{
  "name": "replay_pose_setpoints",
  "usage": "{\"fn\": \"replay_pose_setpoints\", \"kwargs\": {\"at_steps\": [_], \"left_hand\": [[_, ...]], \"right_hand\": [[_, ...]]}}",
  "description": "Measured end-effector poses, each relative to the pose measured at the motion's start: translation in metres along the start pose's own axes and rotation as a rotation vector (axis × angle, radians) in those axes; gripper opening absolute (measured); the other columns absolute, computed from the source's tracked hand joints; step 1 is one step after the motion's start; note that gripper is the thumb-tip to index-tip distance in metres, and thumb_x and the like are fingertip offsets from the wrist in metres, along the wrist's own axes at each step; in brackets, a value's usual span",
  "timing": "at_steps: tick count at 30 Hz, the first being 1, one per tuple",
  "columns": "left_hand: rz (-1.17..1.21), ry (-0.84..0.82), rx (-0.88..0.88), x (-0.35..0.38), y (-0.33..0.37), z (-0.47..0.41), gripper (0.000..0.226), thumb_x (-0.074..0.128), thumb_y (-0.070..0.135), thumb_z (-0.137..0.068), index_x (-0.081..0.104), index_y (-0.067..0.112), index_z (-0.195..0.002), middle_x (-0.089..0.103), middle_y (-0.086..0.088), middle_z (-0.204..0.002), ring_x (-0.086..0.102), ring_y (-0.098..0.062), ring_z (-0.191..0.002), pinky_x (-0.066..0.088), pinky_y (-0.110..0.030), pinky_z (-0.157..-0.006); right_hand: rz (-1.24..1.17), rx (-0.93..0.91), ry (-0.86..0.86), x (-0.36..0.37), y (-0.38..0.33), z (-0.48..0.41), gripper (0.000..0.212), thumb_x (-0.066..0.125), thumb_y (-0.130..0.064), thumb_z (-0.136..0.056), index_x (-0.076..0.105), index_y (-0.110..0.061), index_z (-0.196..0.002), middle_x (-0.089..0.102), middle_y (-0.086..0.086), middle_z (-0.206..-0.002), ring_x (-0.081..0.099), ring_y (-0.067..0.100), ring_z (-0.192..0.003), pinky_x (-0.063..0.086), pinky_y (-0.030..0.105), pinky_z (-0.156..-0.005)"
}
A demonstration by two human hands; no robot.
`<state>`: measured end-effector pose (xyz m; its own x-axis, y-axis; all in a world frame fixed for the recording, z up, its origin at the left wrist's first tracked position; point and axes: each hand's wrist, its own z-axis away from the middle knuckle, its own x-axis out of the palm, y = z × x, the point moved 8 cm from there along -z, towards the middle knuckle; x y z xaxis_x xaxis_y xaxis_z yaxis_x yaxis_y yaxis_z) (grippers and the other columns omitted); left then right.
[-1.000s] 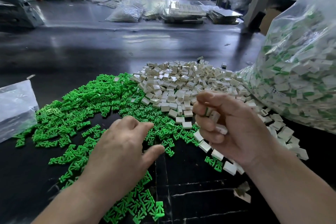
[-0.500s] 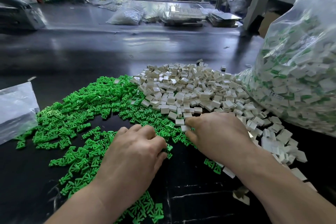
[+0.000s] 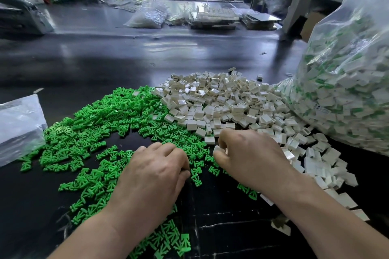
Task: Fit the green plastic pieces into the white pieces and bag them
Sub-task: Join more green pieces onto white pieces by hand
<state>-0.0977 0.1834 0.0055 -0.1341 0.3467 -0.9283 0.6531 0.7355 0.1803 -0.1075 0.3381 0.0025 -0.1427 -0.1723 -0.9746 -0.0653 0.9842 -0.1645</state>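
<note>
The left hand (image 3: pixel 155 174) lies knuckles-up on the green pieces (image 3: pixel 88 132), its grip curled under and hidden, so I cannot tell its state. The right hand (image 3: pixel 250 160) pinches a white piece (image 3: pixel 216 150) beside the white pile (image 3: pixel 221 99); the filled bag (image 3: pixel 347 82) stands beyond it on the bench (image 3: pixel 126 59).

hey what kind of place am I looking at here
Most likely a small factory or assembly workshop bench. Loose heaps of green plastic pieces and white pieces cover a long black worktable, and a big clear bag holds fitted parts in bulk.
</note>
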Motion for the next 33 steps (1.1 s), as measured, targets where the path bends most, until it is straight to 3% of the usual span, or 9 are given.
{"fn": "replay_pose_setpoints", "kwargs": {"at_steps": [3,6,8,12,14,17,21,27,33], "left_hand": [[0.207,0.053,-0.118,-0.006,-0.01,0.0,0.012,0.056,0.046,-0.088,0.053,0.035,-0.083,0.057,0.017,-0.069,0.054,-0.004,-0.068,0.046,-0.02,-0.06],[0.62,0.071,-0.316,-0.002,-0.025,0.003,0.023,0.052,0.061,-0.078,0.059,0.041,-0.089,0.066,0.018,-0.081,0.063,-0.002,-0.075,0.051,-0.017,-0.063],[0.96,0.049,-0.412,0.006,-0.029,0.005,0.023,0.063,0.052,-0.074,0.066,0.041,-0.094,0.072,0.008,-0.081,0.068,-0.008,-0.071,0.054,-0.018,-0.061],[1.405,0.083,-0.514,0.014,-0.033,0.005,0.034,0.079,0.035,-0.062,0.074,0.026,-0.094,0.074,-0.013,-0.086,0.071,-0.022,-0.074,0.056,-0.024,-0.062],[1.534,0.093,-0.533,0.015,-0.031,0.003,0.035,0.085,0.025,-0.058,0.075,0.021,-0.091,0.074,-0.016,-0.089,0.072,-0.023,-0.074,0.056,-0.025,-0.062],[1.626,0.107,-0.552,0.015,-0.031,0.003,0.033,0.086,0.017,-0.058,0.076,0.016,-0.089,0.074,-0.019,-0.093,0.073,-0.024,-0.075,0.056,-0.026,-0.06],[1.625,0.106,-0.547,0.013,-0.03,0.004,0.025,0.087,0.019,-0.064,0.075,0.02,-0.086,0.074,-0.018,-0.097,0.073,-0.025,-0.077,0.055,-0.025,-0.058],[1.58,0.134,-0.547,0.01,-0.032,0.006,0.025,0.08,0.031,-0.066,0.074,0.018,-0.086,0.061,-0.006,-0.068,0.058,-0.015,-0.059,0.05,-0.024,-0.051],[1.66,0.152,-0.5,0.004,-0.025,0.005,0.014,0.076,0.028,-0.067,0.074,0.019,-0.079,0.067,-0.012,-0.074,0.063,-0.019,-0.06,0.049,-0.026,-0.048]], "right_hand": [[-0.375,0.051,0.061,-0.008,0.009,0.006,0.019,0.062,-0.034,-0.092,0.052,-0.028,-0.078,0.056,-0.008,-0.065,0.051,0.002,-0.056,0.04,0.017,-0.05],[-0.963,0.157,-0.095,0.002,0.01,0.012,0.007,0.069,-0.031,-0.09,0.065,-0.028,-0.085,0.064,-0.006,-0.068,0.048,0.003,-0.047,0.038,0.016,-0.042],[-1.35,0.194,-0.248,0.012,-0.002,0.016,0.013,0.067,-0.018,-0.094,0.071,-0.03,-0.092,0.062,0.0,-0.067,0.042,0.01,-0.042,0.033,0.02,-0.036],[-1.657,0.238,-0.402,0.018,-0.019,0.02,0.017,0.076,-0.011,-0.085,0.077,-0.019,-0.099,0.058,0.007,-0.07,0.045,0.011,-0.045,0.033,0.02,-0.037],[-1.714,0.238,-0.445,0.019,-0.022,0.022,0.026,0.077,-0.01,-0.079,0.076,-0.016,-0.104,0.056,0.011,-0.073,0.046,0.012,-0.048,0.034,0.021,-0.039],[-1.717,0.212,-0.445,0.015,-0.025,0.024,0.016,0.073,-0.018,-0.09,0.074,-0.014,-0.105,0.061,0.013,-0.078,0.046,0.012,-0.047,0.034,0.02,-0.038],[-1.732,0.197,-0.428,0.013,-0.026,0.025,0.02,0.061,-0.032,-0.095,0.071,-0.016,-0.099,0.066,0.013,-0.084,0.049,0.012,-0.048,0.035,0.021,-0.041],[-1.709,0.203,-0.385,0.014,-0.026,0.024,0.009,0.072,-0.023,-0.087,0.073,-0.016,-0.091,0.065,0.011,-0.076,0.048,0.012,-0.046,0.037,0.02,-0.037],[-1.54,0.119,-0.326,0.011,-0.029,0.025,0.016,0.07,-0.025,-0.09,0.077,-0.023,-0.103,0.059,0.003,-0.073,0.049,0.012,-0.053,0.041,0.022,-0.042]]}}
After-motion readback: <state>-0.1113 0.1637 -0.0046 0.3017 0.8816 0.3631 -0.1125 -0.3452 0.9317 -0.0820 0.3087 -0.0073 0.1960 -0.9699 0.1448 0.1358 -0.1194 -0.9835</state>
